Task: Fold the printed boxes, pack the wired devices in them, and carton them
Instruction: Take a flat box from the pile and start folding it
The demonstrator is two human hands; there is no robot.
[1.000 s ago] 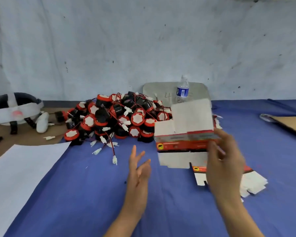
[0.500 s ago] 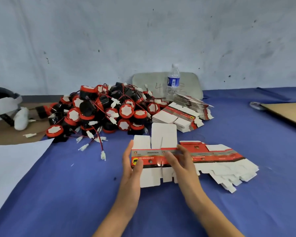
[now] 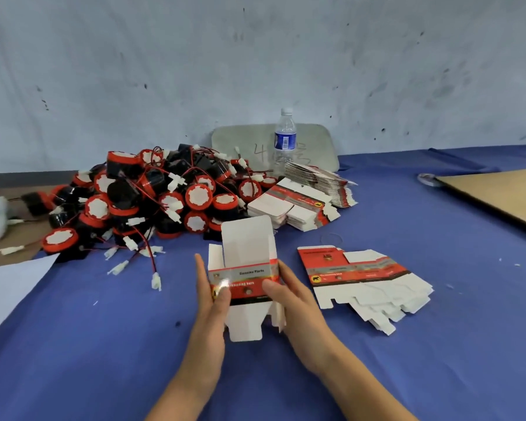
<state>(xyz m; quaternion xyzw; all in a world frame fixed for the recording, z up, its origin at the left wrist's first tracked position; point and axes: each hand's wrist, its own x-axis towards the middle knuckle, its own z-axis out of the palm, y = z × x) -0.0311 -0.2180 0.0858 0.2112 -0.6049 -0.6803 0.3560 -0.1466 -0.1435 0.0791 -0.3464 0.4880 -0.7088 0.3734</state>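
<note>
**A:** Head view. Where's the box?
**B:** The printed box point(image 3: 245, 278) is centre front over the blue cloth point(image 3: 104, 344), half opened. Its top flaps stand up and its bottom flaps point toward the camera. I can't tell whether they touch the cloth.
**A:** Hands?
**B:** The left hand point(image 3: 210, 302) grips the box's left side with its thumb on the red front panel. The right hand point(image 3: 298, 302) grips the right side, thumb also on the front.
**A:** Devices?
**B:** The pile of wired devices point(image 3: 152, 202) is behind-left of the box. They're red and black, with white plugs trailing onto the cloth, apart from both hands.
**A:** Rest?
**B:** Fanned flat boxes point(image 3: 362, 278) lie just right of the right hand. The flat stacks point(image 3: 292, 205) sit behind, beside the pile. A water bottle point(image 3: 285, 138) stands near the wall in front of a grey board point(image 3: 316, 144). A cardboard sheet point(image 3: 498, 196) is far right and a white sheet point(image 3: 6, 287) far left.
</note>
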